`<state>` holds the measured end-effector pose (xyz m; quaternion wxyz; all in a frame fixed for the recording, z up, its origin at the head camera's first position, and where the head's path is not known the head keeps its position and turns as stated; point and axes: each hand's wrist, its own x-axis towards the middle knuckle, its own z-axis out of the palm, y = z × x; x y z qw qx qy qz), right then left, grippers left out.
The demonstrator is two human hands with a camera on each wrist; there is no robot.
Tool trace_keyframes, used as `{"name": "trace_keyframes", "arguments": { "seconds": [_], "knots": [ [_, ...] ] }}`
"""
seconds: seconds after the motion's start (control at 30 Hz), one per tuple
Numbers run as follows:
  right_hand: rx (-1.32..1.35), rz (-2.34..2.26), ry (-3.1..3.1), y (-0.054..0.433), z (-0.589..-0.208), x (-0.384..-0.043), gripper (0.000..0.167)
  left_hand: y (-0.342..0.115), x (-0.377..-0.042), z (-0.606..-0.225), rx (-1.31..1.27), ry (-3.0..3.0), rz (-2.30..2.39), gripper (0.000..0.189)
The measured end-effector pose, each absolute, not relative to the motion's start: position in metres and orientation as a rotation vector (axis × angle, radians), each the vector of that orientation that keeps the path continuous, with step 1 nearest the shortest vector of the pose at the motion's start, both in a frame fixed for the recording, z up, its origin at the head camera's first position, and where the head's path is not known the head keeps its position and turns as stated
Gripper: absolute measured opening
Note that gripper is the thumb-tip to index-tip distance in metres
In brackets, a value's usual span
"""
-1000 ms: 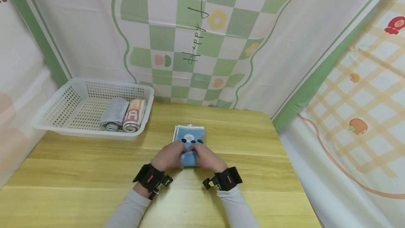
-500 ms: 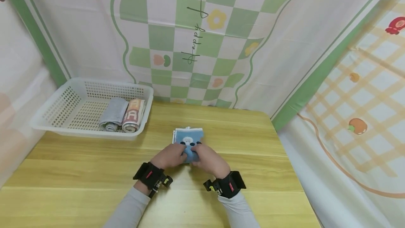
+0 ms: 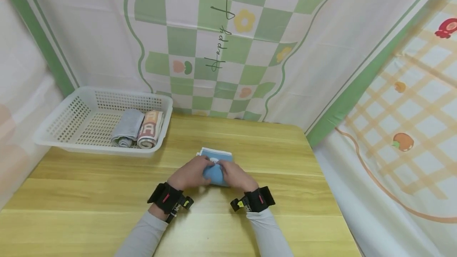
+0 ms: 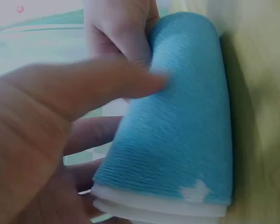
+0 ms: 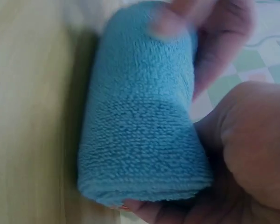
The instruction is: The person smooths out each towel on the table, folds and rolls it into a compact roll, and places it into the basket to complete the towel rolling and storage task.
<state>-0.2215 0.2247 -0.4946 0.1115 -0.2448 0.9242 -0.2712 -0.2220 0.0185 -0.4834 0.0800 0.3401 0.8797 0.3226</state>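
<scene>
A blue towel [image 3: 215,176] with a white-trimmed far edge lies on the table in front of me, its near part rolled up. At the roll's left end, my left hand [image 3: 191,173] holds it, with the thumb on top in the left wrist view, where a white star shows on the rolled towel [image 4: 186,116]. My right hand [image 3: 236,175] grips the opposite end. In the right wrist view, the fuzzy roll [image 5: 140,116] stands beside the right fingers, some of which reach under its end. Part of the towel's printed face is covered by both hands.
At the back left stands a white plastic basket [image 3: 85,150] with a rolled grey towel [image 3: 129,125] and a rolled orange-and-white towel [image 3: 151,129] at its right side. A patterned curtain [image 3: 214,50] hangs behind the wooden table [image 3: 278,158].
The towel's near part has been rolled further away from me, covering more of the printed face. Both hands have shifted their grip on it, and the towel has turned slightly.
</scene>
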Motion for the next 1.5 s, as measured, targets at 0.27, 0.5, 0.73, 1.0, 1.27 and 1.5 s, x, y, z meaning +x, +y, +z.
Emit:
{"name": "trace_keyframes", "arguments": {
  "seconds": [0.27,0.5,0.73,1.0,1.27,1.5],
  "knots": [
    [-0.684,-0.886,2.648,0.232,-0.489,-0.222,0.030,0.021,-0.228,-0.497,1.061,2.569,1.008,0.028],
    [-0.761,-0.774,2.855,0.225,-0.474,-0.215,0.018,0.026,-0.234,-0.507,0.977,2.616,1.045,0.011],
    [-0.795,-0.636,2.811,0.215,-0.467,-0.205,0.043,0.026,-0.229,-0.499,0.912,2.669,0.983,0.016],
    [-0.807,-0.707,2.767,0.219,-0.480,-0.214,0.032,0.025,-0.214,-0.481,1.046,2.866,0.761,0.033],
    [-0.747,-0.840,2.613,0.227,-0.487,-0.221,0.033,0.019,-0.219,-0.481,0.971,2.615,0.879,0.042],
    [-0.655,-0.700,2.881,0.219,-0.473,-0.209,0.023,0.014,-0.231,-0.491,0.999,2.430,0.979,0.049]
  ]
}}
